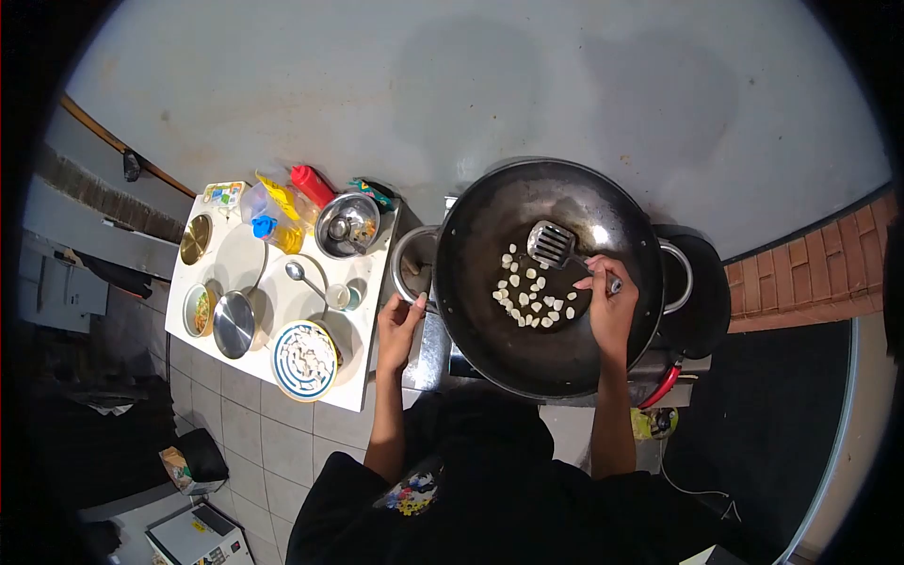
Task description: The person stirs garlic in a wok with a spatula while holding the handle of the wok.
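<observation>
A large dark wok (490, 353) stands on the stove, with several small white pieces (537, 299) spread over its middle. In my right hand (610, 297) is the handle of a slotted metal spatula (551, 244), its head resting inside the wok just above the pieces. My left hand (401, 325) is closed at the lower end of the wok's left loop handle (403, 268), thumb and fingers pressed together there. To the left, a blue-rimmed plate (306, 361) of white pieces lies at the front of the white table.
The white table (353, 381) also carries a steel bowl (347, 226), an oil bottle with a blue cap (280, 235), a red bottle (313, 186), a spoon (303, 277), a metal lid (234, 324) and a small food bowl (199, 311). A black pan (702, 297) sits right of the wok.
</observation>
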`<state>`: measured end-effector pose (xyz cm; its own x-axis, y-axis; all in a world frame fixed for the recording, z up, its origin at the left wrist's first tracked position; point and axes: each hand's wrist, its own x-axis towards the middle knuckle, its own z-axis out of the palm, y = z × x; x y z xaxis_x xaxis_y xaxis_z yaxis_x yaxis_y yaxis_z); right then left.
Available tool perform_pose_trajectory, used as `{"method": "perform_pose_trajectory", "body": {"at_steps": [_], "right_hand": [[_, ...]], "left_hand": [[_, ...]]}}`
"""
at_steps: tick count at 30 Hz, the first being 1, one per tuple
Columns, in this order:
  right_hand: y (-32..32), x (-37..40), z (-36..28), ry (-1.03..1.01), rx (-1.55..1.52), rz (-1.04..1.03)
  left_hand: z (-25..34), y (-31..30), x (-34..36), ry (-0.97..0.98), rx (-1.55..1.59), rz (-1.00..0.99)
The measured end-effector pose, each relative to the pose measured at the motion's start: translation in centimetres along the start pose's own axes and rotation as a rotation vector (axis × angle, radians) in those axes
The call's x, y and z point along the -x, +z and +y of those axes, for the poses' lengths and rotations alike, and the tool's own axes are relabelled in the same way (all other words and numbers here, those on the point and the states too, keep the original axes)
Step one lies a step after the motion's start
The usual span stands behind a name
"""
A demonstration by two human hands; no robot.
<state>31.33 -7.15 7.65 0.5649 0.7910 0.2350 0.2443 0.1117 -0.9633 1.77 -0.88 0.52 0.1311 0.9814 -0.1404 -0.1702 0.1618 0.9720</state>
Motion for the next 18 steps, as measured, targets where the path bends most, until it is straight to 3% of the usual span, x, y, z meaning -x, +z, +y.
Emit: {"method": "perform_pose_trajectory", "body": {"at_steps": [18], "right_hand": [[1.3,2.5,-1.5,0.048,0.032,-0.019]], "left_hand": [[0.6,0.3,0.2,-0.006,-0.002,0.010]]}}
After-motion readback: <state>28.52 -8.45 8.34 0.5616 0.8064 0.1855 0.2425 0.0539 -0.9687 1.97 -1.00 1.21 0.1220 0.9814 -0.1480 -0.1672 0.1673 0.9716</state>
